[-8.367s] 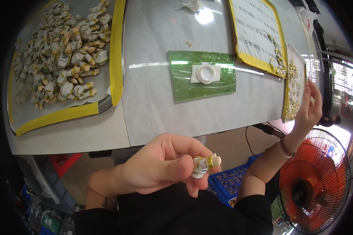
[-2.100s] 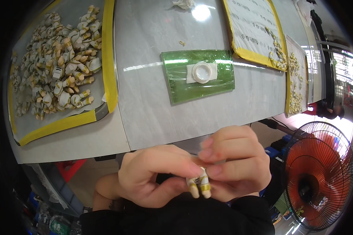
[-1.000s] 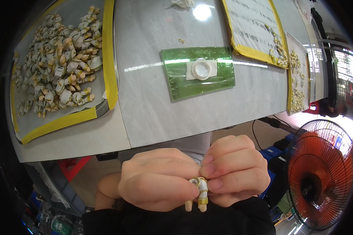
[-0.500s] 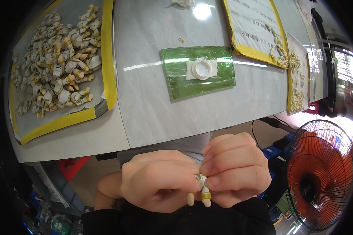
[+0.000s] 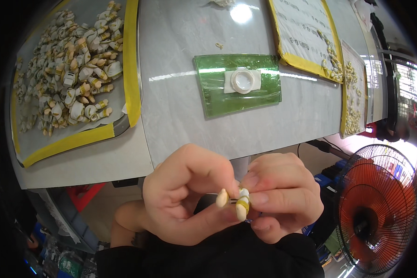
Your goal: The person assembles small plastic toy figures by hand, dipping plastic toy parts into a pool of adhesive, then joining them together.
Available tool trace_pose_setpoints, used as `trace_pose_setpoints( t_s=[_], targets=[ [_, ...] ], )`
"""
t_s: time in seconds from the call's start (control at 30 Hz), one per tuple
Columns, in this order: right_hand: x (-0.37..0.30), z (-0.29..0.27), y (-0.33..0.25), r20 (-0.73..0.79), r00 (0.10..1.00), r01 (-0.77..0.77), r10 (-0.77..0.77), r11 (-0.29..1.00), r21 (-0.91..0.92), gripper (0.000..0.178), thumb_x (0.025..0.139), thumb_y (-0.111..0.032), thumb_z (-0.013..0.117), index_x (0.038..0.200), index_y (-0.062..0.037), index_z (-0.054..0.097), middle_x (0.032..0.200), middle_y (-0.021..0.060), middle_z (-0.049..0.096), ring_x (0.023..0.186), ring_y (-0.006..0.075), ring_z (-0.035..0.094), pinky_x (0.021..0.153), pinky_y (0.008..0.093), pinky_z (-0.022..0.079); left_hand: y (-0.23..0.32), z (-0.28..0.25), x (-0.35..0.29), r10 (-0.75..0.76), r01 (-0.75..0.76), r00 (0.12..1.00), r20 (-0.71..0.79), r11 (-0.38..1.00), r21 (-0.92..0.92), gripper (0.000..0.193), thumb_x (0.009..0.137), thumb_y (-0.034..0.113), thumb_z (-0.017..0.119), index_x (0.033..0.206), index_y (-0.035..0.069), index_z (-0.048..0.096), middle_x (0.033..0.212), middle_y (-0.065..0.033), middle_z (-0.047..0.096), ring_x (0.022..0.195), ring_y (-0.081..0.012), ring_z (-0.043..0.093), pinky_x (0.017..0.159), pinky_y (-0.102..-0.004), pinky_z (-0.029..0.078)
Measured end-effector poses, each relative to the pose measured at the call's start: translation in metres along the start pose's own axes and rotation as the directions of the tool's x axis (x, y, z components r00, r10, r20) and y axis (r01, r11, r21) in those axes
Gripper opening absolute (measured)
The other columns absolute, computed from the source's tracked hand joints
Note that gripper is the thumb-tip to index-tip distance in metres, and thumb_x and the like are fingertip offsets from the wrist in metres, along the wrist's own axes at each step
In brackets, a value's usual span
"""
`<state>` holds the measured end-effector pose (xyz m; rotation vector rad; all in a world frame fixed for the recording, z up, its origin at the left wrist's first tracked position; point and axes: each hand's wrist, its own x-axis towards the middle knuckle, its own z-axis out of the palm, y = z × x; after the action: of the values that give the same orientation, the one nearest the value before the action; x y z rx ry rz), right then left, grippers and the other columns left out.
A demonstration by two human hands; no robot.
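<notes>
Between both hands, close to my body and below the table edge, is a small white figurine part [image 5: 241, 205] with gold bands and two peach-coloured ends. My left hand [image 5: 188, 194] pinches it between thumb and forefinger from the left. From the right, the fingertips of my right hand [image 5: 285, 197] grip its upper part and hide some of it. On the table ahead lies a green glass-like plate [image 5: 213, 104] bearing a small round white dish [image 5: 243, 81] on a white pad.
A yellow-taped tray [image 5: 132, 69] at the left holds a heap of similar white-and-gold parts [image 5: 74, 69]. Two yellow-edged trays, a nearer one [image 5: 306, 65] and a farther one [image 5: 356, 92], hold small gold pieces at the right. A caged orange fan [image 5: 375, 208] stands lower right.
My hands have risen slightly and the left has turned, its thumb and forefinger now more apart from the palm. The figurine part has moved up and tilted, showing dark stripes.
</notes>
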<state>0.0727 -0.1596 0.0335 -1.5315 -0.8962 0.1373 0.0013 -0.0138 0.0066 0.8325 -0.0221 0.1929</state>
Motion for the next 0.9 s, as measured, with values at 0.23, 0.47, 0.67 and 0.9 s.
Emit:
trace_pose_setpoints(
  t_s=[0.23, 0.47, 0.67, 0.9],
  targets=[
    [0.001, 0.006, 0.000, -0.055, 0.992, 0.099, -0.116, 0.963, -0.249, 0.024, 0.061, -0.002, 0.072, 0.085, 0.0021, 0.067, 0.083, 0.0139, 0.064, 0.071, 0.0255, 0.063, 0.063, 0.0322, 0.053, -0.001, -0.005, 0.003, -0.063, 0.070, 0.995, 0.079, 0.994, -0.088, 0.028, 0.082, -0.004, 0.062, 0.103, -0.003, 0.043, 0.088, -0.0105, 0.063, 0.084, -0.0086, 0.059, 0.075, -0.0218, 0.046],
    [0.002, 0.008, -0.002, -0.062, 0.991, 0.093, -0.117, 0.951, -0.296, 0.024, 0.059, 0.001, 0.070, 0.082, 0.0005, 0.068, 0.083, 0.0122, 0.065, 0.071, 0.0246, 0.063, 0.063, 0.0317, 0.053, -0.003, -0.003, 0.001, -0.003, 0.002, 0.999, 0.037, 1.000, 0.005, 0.025, 0.081, -0.004, 0.064, 0.100, -0.003, 0.047, 0.087, -0.0111, 0.063, 0.080, -0.0096, 0.061, 0.071, -0.0230, 0.048],
    [-0.001, 0.007, 0.002, -0.061, 0.979, 0.172, -0.194, 0.950, -0.261, 0.022, 0.060, 0.002, 0.069, 0.082, 0.0006, 0.067, 0.082, 0.0126, 0.065, 0.072, 0.0254, 0.063, 0.064, 0.0327, 0.054, -0.011, -0.006, -0.001, 0.199, -0.214, 0.973, 0.115, 0.967, 0.135, 0.024, 0.075, -0.003, 0.068, 0.094, -0.001, 0.053, 0.081, -0.0124, 0.063, 0.067, -0.0206, 0.063, 0.059, -0.0275, 0.052],
    [-0.005, 0.005, 0.005, -0.061, 0.994, 0.096, -0.092, 0.993, 0.074, 0.011, 0.070, 0.000, 0.071, 0.080, -0.0001, 0.065, 0.088, 0.0140, 0.064, 0.077, 0.0259, 0.062, 0.070, 0.0351, 0.054, 0.000, -0.003, 0.006, 0.281, -0.398, 0.906, 0.315, 0.817, 0.416, 0.018, 0.064, -0.002, 0.071, 0.077, 0.002, 0.059, 0.076, -0.0100, 0.063, 0.060, -0.0223, 0.062, 0.051, -0.0280, 0.051]
  ],
)
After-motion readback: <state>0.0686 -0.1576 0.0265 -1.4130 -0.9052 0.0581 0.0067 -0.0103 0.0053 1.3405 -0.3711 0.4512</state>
